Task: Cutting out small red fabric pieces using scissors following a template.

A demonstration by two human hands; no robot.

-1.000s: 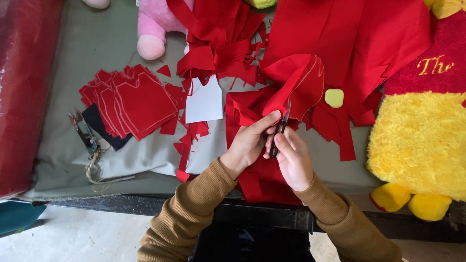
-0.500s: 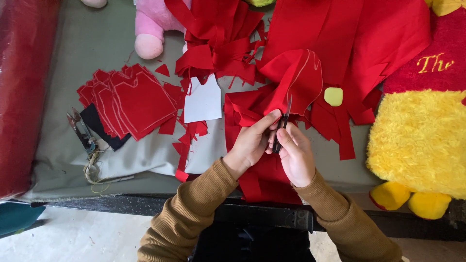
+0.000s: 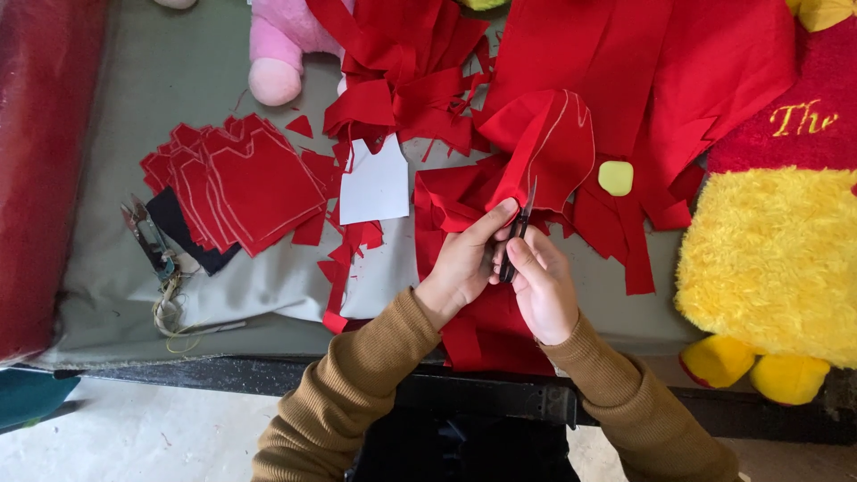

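1. Far left of the white paper template (image 3: 375, 183), a dark red roll of fabric (image 3: 40, 170) lies along the edge of the grey-green table cover (image 3: 134, 98).
2. Nearer the template, small thread snips (image 3: 147, 239) rest beside a black fabric piece (image 3: 183, 234).
3. Just left of the template sits a fanned stack of cut red fabric pieces (image 3: 245, 183); above it, a pink plush toy (image 3: 286, 49).
4. Right of the template, the left hand (image 3: 464, 263) pinches the lower edge of a red fabric piece marked with chalk lines (image 3: 549, 143).
5. The right hand (image 3: 544, 286) is closed around scissors (image 3: 516, 234), whose blades meet that fabric.
6. Farther right lie a yellow-green chalk piece (image 3: 616, 178) and a yellow and red plush toy (image 3: 772, 259).
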